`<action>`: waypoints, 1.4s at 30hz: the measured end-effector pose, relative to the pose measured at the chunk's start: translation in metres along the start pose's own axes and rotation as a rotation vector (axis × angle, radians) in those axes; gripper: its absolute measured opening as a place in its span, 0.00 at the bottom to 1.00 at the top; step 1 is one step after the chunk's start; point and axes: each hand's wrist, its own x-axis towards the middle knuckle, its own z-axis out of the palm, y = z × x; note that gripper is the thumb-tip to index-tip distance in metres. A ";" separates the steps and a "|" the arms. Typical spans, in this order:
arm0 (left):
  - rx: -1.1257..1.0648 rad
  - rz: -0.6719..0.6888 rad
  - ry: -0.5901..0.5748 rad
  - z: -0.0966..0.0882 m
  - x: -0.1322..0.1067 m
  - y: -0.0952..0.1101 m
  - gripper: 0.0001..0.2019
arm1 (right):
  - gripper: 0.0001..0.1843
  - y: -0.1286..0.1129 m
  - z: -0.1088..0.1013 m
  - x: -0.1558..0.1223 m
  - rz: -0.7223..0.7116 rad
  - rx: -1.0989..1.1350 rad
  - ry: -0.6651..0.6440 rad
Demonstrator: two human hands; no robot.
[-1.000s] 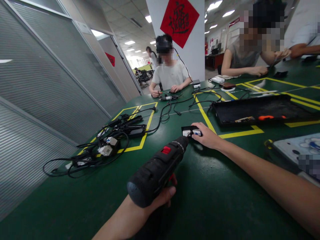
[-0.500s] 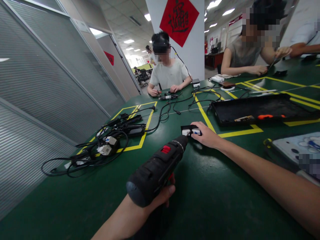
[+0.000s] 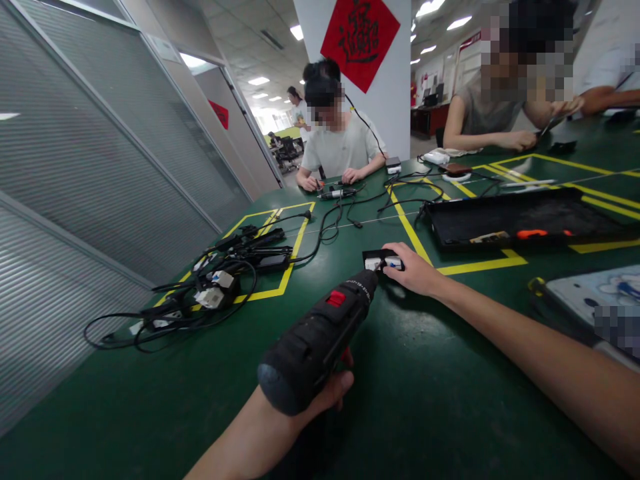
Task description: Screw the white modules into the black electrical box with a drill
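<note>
My left hand (image 3: 327, 390) is wrapped round the grip of a black cordless drill (image 3: 315, 340) with a red switch on top. The drill points away from me, its bit reaching a small black-and-white part (image 3: 373, 262) on the green table. Whether the bit is seated in the part, I cannot tell. My right hand (image 3: 413, 270) grips that part from its right side, thumb in front and fingers behind. Some of the part is covered by the fingers and the drill's chuck.
To the left lies a heap of black cables and adapters (image 3: 215, 293). A black tray (image 3: 450, 243) with an orange-handled tool (image 3: 533, 234) stands at the right. Nearer is a patterned case (image 3: 595, 293). Across the table (image 3: 400, 413) sit other people, one (image 3: 340, 143) directly opposite.
The drill and my left hand have shifted very slightly to the right. My right hand stays on the small part. The person opposite leans further forward.
</note>
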 end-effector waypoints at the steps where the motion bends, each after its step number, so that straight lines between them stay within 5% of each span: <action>1: 0.005 -0.001 0.000 0.000 -0.001 0.001 0.14 | 0.22 -0.001 0.000 0.000 0.001 -0.001 -0.003; 42: -0.049 -0.004 0.043 -0.006 0.002 0.001 0.13 | 0.21 -0.002 -0.001 -0.001 0.016 0.009 -0.011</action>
